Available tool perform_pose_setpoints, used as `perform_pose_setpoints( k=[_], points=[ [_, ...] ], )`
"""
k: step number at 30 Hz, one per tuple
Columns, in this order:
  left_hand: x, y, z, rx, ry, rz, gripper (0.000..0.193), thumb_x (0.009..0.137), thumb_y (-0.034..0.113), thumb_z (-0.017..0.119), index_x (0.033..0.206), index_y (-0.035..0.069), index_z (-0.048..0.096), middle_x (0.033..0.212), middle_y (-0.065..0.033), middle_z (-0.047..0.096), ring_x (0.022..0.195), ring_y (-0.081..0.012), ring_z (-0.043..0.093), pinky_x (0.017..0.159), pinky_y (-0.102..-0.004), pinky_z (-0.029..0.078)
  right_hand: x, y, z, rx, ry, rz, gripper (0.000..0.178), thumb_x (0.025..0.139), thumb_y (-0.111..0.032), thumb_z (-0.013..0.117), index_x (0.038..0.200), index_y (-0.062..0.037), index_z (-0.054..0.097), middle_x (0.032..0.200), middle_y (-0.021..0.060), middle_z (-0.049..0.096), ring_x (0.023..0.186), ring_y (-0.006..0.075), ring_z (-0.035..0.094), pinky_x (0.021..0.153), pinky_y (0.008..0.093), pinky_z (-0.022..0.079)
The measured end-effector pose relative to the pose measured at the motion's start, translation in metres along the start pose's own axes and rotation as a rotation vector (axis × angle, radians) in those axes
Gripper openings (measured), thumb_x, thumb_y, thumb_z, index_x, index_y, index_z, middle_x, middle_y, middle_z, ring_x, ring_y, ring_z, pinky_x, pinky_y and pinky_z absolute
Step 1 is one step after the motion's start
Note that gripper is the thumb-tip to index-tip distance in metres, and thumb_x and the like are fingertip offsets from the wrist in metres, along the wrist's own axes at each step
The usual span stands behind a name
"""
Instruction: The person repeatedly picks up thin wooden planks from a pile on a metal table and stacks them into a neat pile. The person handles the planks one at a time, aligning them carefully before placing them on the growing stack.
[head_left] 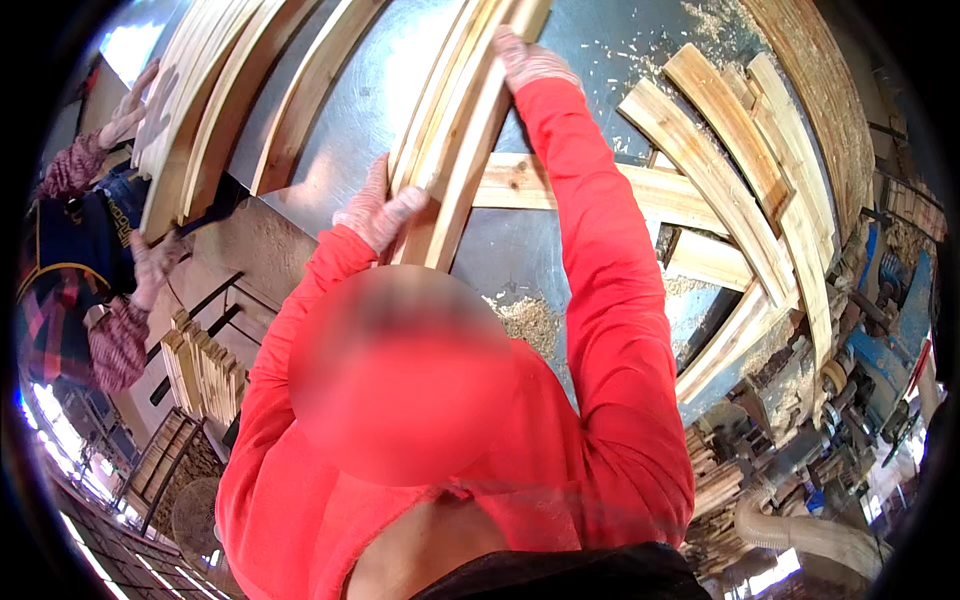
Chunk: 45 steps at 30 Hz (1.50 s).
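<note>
Gripping a bundle of long wooden strips (465, 110), the person leans over a metal table (595, 65); the left hand (380, 212) is the nearer of the 2, at the bundle's left edge close to the body, partly spread, its fingers pointing away along the wood and its thumb reaching across toward the strips; the bundle lies just right of that hand, its long axis running away from the chest and leaning a little right, its near end partly hidden; the left arm is bent, elbow low; the right hand (535, 65) sits much farther up the same bundle, curled over its right edge, though how tightly I cannot tell, and its red sleeve (610, 220) shows an arm stretched nearly straight; beneath, 1 flat board (510, 183) runs crosswise toward a loose heap of curved boards (725, 190) on the right; sawdust (530, 318) lies near the body; beyond the left side, a co-worker's 2 hands (152, 265) are by a row of curved planks (205, 95).
</note>
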<state>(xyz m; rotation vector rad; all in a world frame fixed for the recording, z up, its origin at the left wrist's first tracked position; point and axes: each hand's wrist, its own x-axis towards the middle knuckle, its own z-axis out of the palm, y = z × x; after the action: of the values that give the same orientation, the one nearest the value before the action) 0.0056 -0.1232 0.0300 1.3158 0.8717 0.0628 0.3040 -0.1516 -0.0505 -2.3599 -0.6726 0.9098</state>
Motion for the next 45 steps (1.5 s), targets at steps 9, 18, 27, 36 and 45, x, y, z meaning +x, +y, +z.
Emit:
perform_pose_setpoints(
  k=[9, 18, 27, 36, 45],
  points=[
    [-0.003, -0.026, 0.055, 0.941, 0.276, 0.088, 0.118, 0.071, 0.035, 0.078, 0.155, -0.006, 0.007, 0.135, -0.0364, 0.044, 0.12, -0.0479, 0.052, 0.106, -0.0447, 0.044, -0.107, 0.073, -0.115, -0.638, 0.214, -0.225, 0.101, 0.083, -0.074, 0.055, 0.156, -0.0091, 0.028, 0.153, 0.0231, 0.041, 0.14, 0.0376, 0.044, 0.117, 0.0458, 0.031],
    [0.01, -0.023, -0.05, 1.109, 0.205, 0.214, 0.109, 0.07, 0.02, 0.082, 0.158, 0.007, 0.018, 0.137, -0.0271, 0.05, 0.124, -0.0422, 0.054, 0.106, -0.0444, 0.045, -0.092, 0.219, -0.21, -0.559, -0.16, 0.086, 0.112, 0.075, -0.083, 0.059, 0.156, -0.0119, 0.032, 0.147, 0.024, 0.049, 0.14, 0.035, 0.043, 0.112, 0.0432, 0.037],
    [0.006, -0.018, -0.029, 1.032, 0.293, 0.074, 0.121, 0.07, 0.07, 0.074, 0.159, 0.013, 0.017, 0.147, -0.0279, 0.042, 0.134, -0.0456, 0.044, 0.11, -0.0503, 0.038, -0.048, 0.023, -0.008, 0.2, -0.11, 0.303, 0.092, 0.092, -0.079, 0.029, 0.12, -0.0001, 0.067, 0.118, 0.027, 0.066, 0.119, 0.0407, 0.059, 0.106, 0.0449, 0.043],
    [0.005, -0.003, -0.001, 1.309, 0.335, -0.062, 0.111, 0.07, 0.051, 0.081, 0.155, 0.015, 0.02, 0.151, -0.0233, 0.036, 0.134, -0.0408, 0.045, 0.109, -0.051, 0.038, -0.143, 0.088, -0.076, -1.143, -0.323, -0.445, 0.107, 0.077, -0.057, 0.073, 0.158, -0.011, 0.02, 0.155, 0.0214, 0.036, 0.142, 0.0406, 0.037, 0.114, 0.0524, 0.033],
    [0.002, -0.001, -0.01, 1.256, 0.313, 0.18, 0.108, 0.071, 0.051, 0.081, 0.153, 0.005, 0.027, 0.146, -0.0291, 0.043, 0.13, -0.0442, 0.048, 0.107, -0.0461, 0.042, -0.123, 0.052, -0.147, -0.106, 0.059, -0.266, 0.085, 0.082, -0.064, 0.068, 0.138, -0.0016, 0.052, 0.086, 0.0106, 0.068, 0.076, 0.0212, 0.067, 0.074, 0.0352, 0.055]
  ],
)
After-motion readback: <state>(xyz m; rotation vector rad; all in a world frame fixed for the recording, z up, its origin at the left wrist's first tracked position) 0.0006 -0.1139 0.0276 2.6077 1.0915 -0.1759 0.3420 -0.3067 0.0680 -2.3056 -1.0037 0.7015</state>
